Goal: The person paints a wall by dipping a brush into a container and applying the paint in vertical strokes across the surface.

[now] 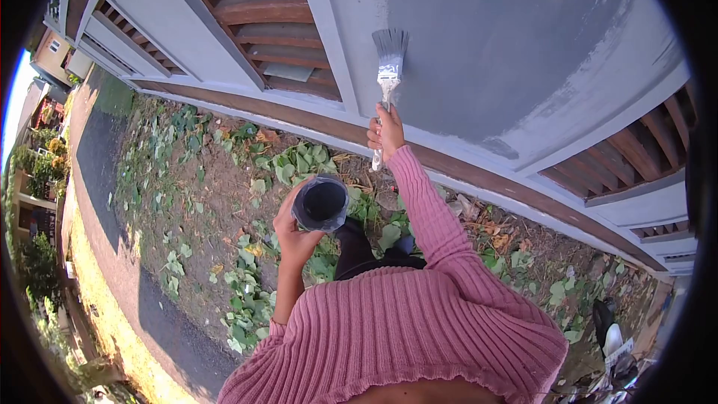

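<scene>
My right hand (387, 132) is closed round the handle of a paintbrush (390, 67), whose grey-coated bristles touch the wall panel (479, 45). Fresh-looking dark grey paint covers much of that panel, with lighter, streaky patches toward its right and lower edges. White paint marks the brush's ferrule and handle. Lower and to the left, my left hand (294, 228) grips a paint-smeared cup (320, 203) from its left side. The cup's mouth faces up and its inside looks dark; the paint level is hard to make out.
Slatted brown vents (262, 19) flank the panel, with another (636, 146) at right. Leafy plants (295, 161) and dry leaves cover the soil below the wall. A paved path (112, 179) runs along the left. Assorted items (613, 344) lie at lower right.
</scene>
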Tool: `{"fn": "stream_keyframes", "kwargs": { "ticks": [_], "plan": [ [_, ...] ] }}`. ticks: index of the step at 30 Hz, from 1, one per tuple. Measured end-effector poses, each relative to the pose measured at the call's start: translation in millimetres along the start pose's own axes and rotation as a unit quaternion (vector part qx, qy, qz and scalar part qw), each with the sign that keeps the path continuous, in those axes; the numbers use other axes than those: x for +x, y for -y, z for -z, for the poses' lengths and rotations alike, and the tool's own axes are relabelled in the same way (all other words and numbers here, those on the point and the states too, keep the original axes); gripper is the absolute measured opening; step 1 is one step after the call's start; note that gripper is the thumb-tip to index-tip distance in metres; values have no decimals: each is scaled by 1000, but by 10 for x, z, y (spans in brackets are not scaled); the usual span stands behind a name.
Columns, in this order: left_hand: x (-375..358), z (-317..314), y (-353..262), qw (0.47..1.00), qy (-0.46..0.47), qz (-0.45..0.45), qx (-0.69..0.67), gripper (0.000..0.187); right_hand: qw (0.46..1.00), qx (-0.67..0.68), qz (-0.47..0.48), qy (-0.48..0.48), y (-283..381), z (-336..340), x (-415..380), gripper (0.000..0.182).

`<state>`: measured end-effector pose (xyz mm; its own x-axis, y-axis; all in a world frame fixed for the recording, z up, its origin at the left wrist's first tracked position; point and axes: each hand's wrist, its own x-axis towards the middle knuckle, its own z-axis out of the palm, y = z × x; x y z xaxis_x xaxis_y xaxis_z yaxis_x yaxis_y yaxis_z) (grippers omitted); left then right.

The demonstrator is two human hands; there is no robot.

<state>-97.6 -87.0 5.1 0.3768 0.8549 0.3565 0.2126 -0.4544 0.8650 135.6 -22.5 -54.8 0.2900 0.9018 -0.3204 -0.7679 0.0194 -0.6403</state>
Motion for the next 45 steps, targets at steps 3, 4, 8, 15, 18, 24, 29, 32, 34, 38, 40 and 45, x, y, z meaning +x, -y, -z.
{"fn": "stream_keyframes", "kwargs": {
  "ticks": [3,4,8,15,18,24,29,32,34,38,40,45],
  "plan": [
    [15,38,2,1000,0,17,-2,50,999,18,-28,-26,-271,202,109,8],
    [18,55,16,1000,3,4,12,50,998,20,-45,-46,-349,262,150,9],
    [45,115,11,1000,4,0,22,51,990,23,-88,-107,-582,435,245,11],
    [52,223,56,1000,4,4,17,52,949,114,-251,-153,-1140,1046,348,17],
    [21,262,112,1000,0,16,21,52,961,69,-212,-165,-1058,1034,357,19],
    [49,319,142,1000,-11,11,16,49,989,-14,-37,-139,-585,488,172,14],
    [107,261,148,1000,0,-18,11,47,995,-7,14,-99,-164,17,-93,10],
    [107,207,244,999,-14,-50,3,46,993,-50,59,-87,35,-247,-224,8],
    [115,184,224,999,-17,-45,-10,46,992,-68,86,-63,259,-469,-288,8],
    [142,192,106,999,-7,-48,0,49,990,-82,110,-17,578,-774,-397,9],
    [141,199,154,999,-11,-52,-2,49,989,-87,123,3,761,-942,-449,9],
    [101,186,160,999,-20,-40,4,48,977,-93,180,71,1199,-1358,-539,10]
  ]
}}
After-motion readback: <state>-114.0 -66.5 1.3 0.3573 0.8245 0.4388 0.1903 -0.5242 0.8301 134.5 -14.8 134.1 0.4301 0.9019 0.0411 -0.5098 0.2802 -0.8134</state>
